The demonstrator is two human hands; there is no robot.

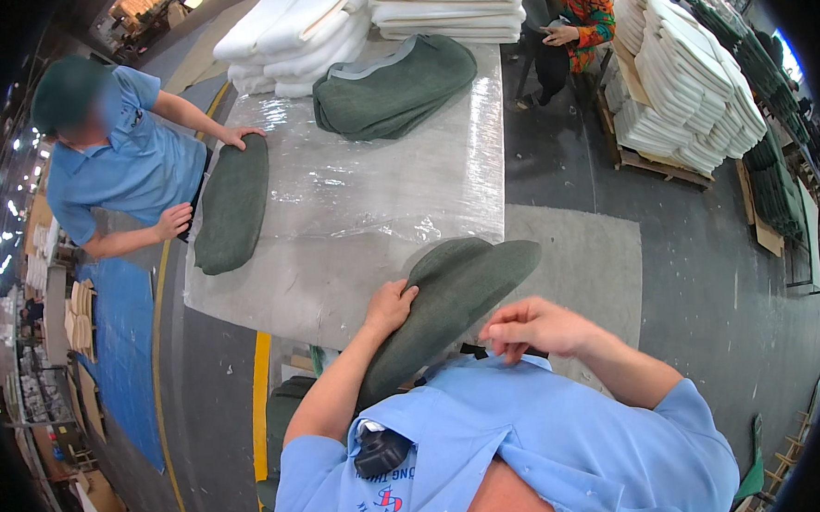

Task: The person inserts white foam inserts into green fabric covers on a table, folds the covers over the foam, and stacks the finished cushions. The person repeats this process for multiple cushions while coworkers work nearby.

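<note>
A long dark green fabric cushion [449,300] is tilted up in front of my chest, just past the table's near edge. My left hand [392,308] grips its left side, the thumb resting on the upper face. Close to the cushion's right side, my right hand [530,328] is closed in a pinch. Whatever its fingers hold, if anything, is too small to make out. Another green cushion [233,205] stands at the table's left edge under a co-worker's two hands. Farther back lies a folded green fabric piece [392,88] with a pale grey edge.
The plastic-covered table [370,193] carries stacks of white foam pads [448,8] at its far end. More white pads [679,75] sit on a pallet at right, near another person. A co-worker in a blue shirt [136,150] stands at left. Yellow lines [263,403] mark the floor.
</note>
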